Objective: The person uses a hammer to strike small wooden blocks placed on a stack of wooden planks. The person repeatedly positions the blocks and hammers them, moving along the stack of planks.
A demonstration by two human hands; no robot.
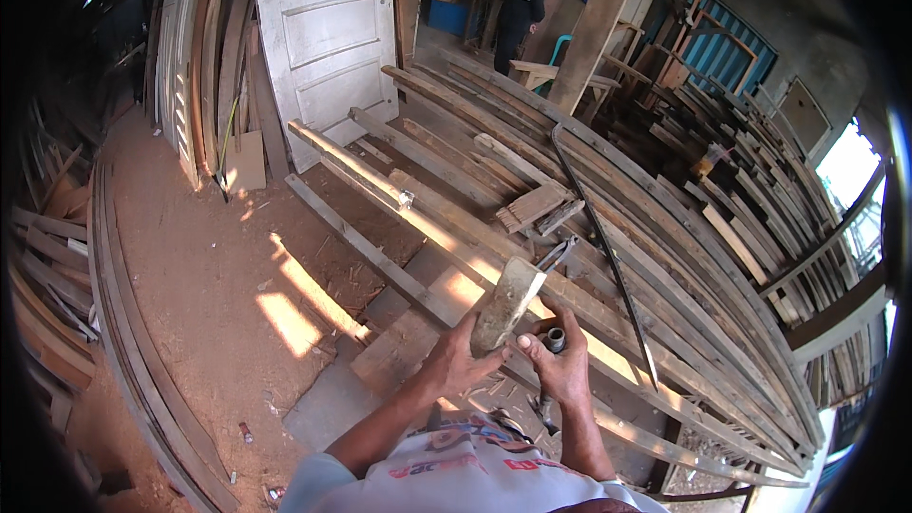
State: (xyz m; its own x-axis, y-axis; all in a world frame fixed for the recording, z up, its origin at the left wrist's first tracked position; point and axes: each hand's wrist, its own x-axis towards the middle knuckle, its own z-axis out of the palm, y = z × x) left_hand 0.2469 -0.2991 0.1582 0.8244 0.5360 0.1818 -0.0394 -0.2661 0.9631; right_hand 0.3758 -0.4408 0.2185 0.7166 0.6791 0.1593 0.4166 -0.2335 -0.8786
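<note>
My left hand (462, 361) is closed around the lower end of a short, weathered wooden block (510, 304), which is tilted up in front of me with a pale edge on its right side. Close beside it, my right hand (562, 361) grips a dark tool with a round end (556, 335); its lower part shows beneath the palm, and its exact kind is unclear. The right fingertips are partly hidden near the block. Just beyond the block, a pair of pincers (559, 255) rests on the timber.
Long wooden beams (446, 237) stretch across in front of me, with a long black bar (608, 247) over them. Broken wood pieces (534, 207) lie on top. A white panelled door (328, 28) stands behind. Stacked timber (760, 199) fills the right; a person (518, 14) stands far back.
</note>
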